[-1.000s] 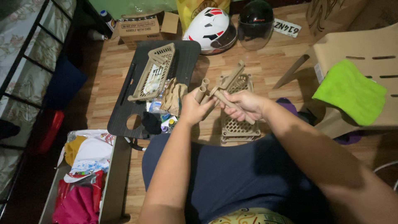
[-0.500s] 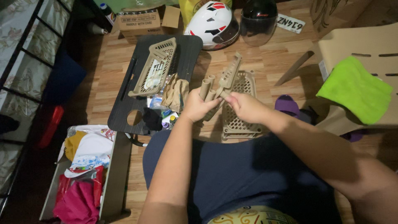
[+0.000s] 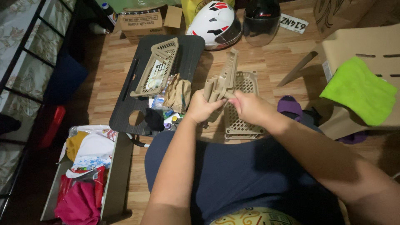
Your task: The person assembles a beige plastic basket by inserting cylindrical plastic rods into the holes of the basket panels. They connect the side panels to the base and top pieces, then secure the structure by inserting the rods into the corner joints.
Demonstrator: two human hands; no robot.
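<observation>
Wooden flooring point(image 3: 104, 83) spreads beneath a black lap tray point(image 3: 125, 104) bearing a beige basket point(image 3: 156, 66). Left hand point(image 3: 202, 109) grips beige tubes point(image 3: 210, 88); right hand point(image 3: 250, 107) pinches the same bundle, above another basket point(image 3: 246, 83).

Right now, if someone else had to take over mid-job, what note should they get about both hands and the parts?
Left hand: gripping a bundle of tan plastic posts.
Right hand: pinching the same bundle beside a slotted tan rail.
Tan lattice tray: on the wooden floor under the hands.
Second lattice tray: lying on the black lap table.
Done: nothing visibly joined.
Left: posts, rail and both trays are separate.
</observation>
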